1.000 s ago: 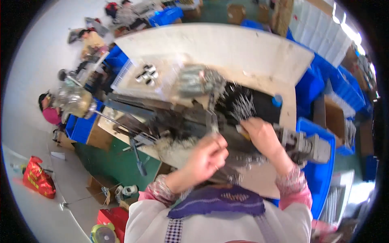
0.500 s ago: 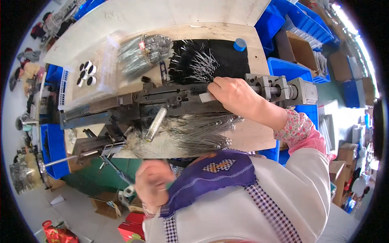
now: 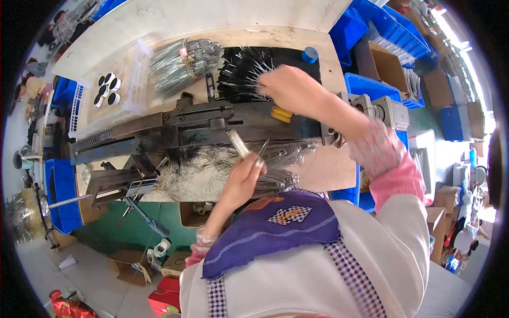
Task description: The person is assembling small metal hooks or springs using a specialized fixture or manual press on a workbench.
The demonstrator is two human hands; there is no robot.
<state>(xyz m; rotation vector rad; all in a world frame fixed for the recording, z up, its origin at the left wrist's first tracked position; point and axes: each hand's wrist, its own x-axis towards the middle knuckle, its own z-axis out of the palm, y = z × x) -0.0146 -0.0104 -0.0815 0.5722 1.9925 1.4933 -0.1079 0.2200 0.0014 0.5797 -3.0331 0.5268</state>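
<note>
My left hand (image 3: 244, 177) is closed around the pale, tape-wrapped lever handle (image 3: 238, 141) of a dark metal machine (image 3: 199, 127). A thin wire point sticks up beside its fingers. Beyond the machine, my right hand (image 3: 283, 87) reaches over a black cloth (image 3: 297, 66) strewn with short twisted wire pieces (image 3: 245, 69). Its fingers are drawn together and blurred; whatever they hold is hidden. A yellow block (image 3: 281, 114) lies on the machine bed just below that hand. Many looped wires (image 3: 281, 172) lie on the table on the near side.
A bundle of silvery wires (image 3: 183, 66) lies at the back, left of the cloth. Further left is a clear plastic crate (image 3: 135, 74) with several black-topped white rolls (image 3: 108, 87). A blue round tub (image 3: 310, 54) sits on the cloth's corner. Blue bins (image 3: 371, 87) stand at right.
My left hand has come up from beside the apron onto the lever handle, which has swung right. My right hand has moved off the machine and up to the cloth, uncovering the yellow block.
</note>
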